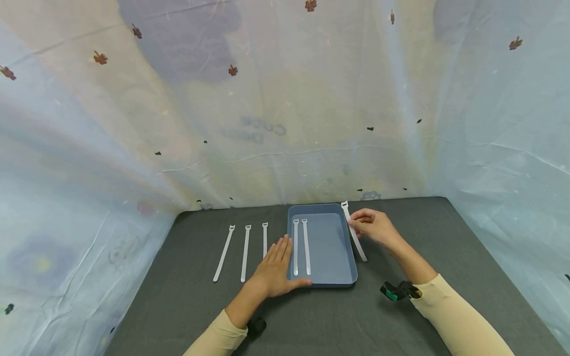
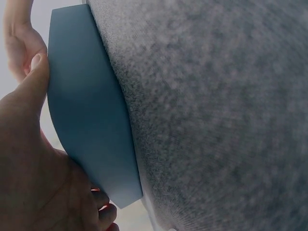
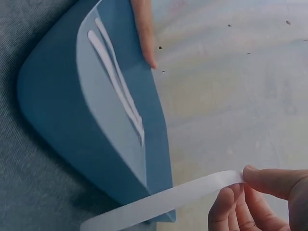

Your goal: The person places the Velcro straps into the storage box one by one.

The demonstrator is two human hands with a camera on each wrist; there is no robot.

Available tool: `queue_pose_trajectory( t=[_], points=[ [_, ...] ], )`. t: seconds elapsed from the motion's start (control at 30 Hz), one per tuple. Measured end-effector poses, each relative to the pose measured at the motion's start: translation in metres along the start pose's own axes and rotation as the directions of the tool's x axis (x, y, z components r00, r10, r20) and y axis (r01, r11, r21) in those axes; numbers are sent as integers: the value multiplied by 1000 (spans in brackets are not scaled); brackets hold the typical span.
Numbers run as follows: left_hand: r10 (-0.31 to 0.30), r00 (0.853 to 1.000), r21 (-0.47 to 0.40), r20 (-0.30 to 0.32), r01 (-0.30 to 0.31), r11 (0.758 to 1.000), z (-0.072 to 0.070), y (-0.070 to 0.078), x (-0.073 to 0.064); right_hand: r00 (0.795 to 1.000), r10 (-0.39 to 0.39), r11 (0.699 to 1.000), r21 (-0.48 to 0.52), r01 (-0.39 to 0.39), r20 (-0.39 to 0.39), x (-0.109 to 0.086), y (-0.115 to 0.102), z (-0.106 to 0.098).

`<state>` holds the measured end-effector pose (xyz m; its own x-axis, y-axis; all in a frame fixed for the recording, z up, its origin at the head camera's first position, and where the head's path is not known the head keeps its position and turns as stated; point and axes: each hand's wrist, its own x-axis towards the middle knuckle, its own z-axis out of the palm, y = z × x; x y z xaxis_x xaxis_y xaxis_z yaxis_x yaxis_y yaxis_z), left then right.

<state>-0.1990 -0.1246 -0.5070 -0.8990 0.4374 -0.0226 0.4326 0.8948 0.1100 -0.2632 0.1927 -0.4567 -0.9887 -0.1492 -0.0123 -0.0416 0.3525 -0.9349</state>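
Note:
My right hand (image 1: 374,227) pinches a white cable tie (image 1: 358,245) between thumb and fingertips, beside the right wall of a blue-grey tray (image 1: 329,247). Its slotted head points away from me, and its tail slants down toward me. In the right wrist view the held cable tie (image 3: 159,204) bends slightly and crosses in front of the tray corner. My left hand (image 1: 276,269) rests along the tray's left side with straight fingers, the thumb on the near rim. Inside the tray, two white cable ties (image 1: 307,249) lie side by side near its left wall.
Left of the tray, three more white cable ties (image 1: 246,253) lie spaced out on the dark grey cloth-covered table (image 1: 311,321). The left hand hides the lower end of the closest one. A patterned pale curtain (image 1: 285,123) hangs behind the table and at both sides.

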Motion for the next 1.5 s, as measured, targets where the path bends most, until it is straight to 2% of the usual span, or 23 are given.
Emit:
queue_pose_trajectory(
  t=[0.17, 0.33, 0.53, 0.83, 1.07, 1.23, 1.5],
  points=[
    [1, 1000, 5, -2, -1, 1000, 1, 0, 0, 999, -43, 999, -2, 43, 7, -1, -7, 4],
    [-2, 1000, 3, -2, 2, 1000, 1, -1, 1, 997, -74, 996, 52, 73, 29, -2, -11, 9],
    [-9, 1000, 6, 3, 9, 1000, 4, -1, 2, 994, -80, 992, 103, 73, 68, -3, -17, 12],
    [-13, 1000, 15, 20, 13, 1000, 0, 0, 2, 993, -105, 989, 109, 98, 59, -8, -33, 17],
    [-21, 999, 19, 32, 21, 1000, -2, 1, 2, 987, -131, 983, 139, 118, 87, -10, -36, 28],
    [-20, 999, 10, 29, 20, 1000, -2, 1, 2, 983, -114, 976, 201, 83, 146, -7, -30, 40],
    [-17, 1000, 14, 24, 17, 1000, -1, 1, 3, 976, -33, 941, 337, -42, 213, -3, -27, 59]
  ],
)
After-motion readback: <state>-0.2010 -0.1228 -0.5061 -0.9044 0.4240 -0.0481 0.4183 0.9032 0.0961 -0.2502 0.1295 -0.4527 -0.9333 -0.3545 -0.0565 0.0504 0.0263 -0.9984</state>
